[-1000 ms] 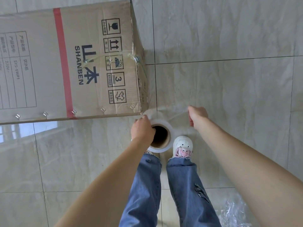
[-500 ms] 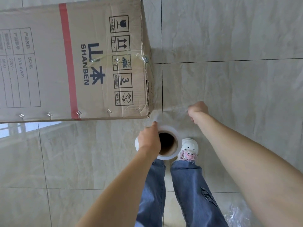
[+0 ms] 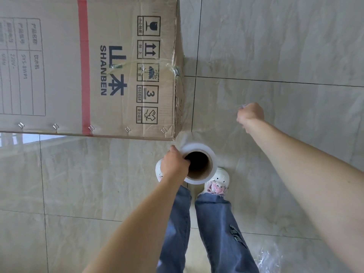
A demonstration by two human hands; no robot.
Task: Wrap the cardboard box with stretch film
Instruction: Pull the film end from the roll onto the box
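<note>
A large brown cardboard box [image 3: 59, 75] with a red stripe, blue SHANBEN lettering and handling symbols fills the upper left. A twisted strand of clear film crosses its right end. A roll of stretch film [image 3: 199, 164] with a brown cardboard core stands upright just below the box's near right corner. My left hand [image 3: 174, 165] grips the roll at its rim, fingers hooked into the core. My right hand [image 3: 251, 114] is fisted around the film's free end, off to the right of the box. A thin clear sheet of film [image 3: 216, 133] stretches from roll to right hand.
Glossy beige floor tiles [image 3: 275, 46] spread all around. My legs in blue jeans and white slippers [image 3: 217, 180] stand directly under the roll. A crumpled wad of clear film [image 3: 269, 259] lies on the floor at the lower right.
My right hand has pulled away to the right and up, drawing out more film from the roll. The box and roll have come closer in view as I moved.
</note>
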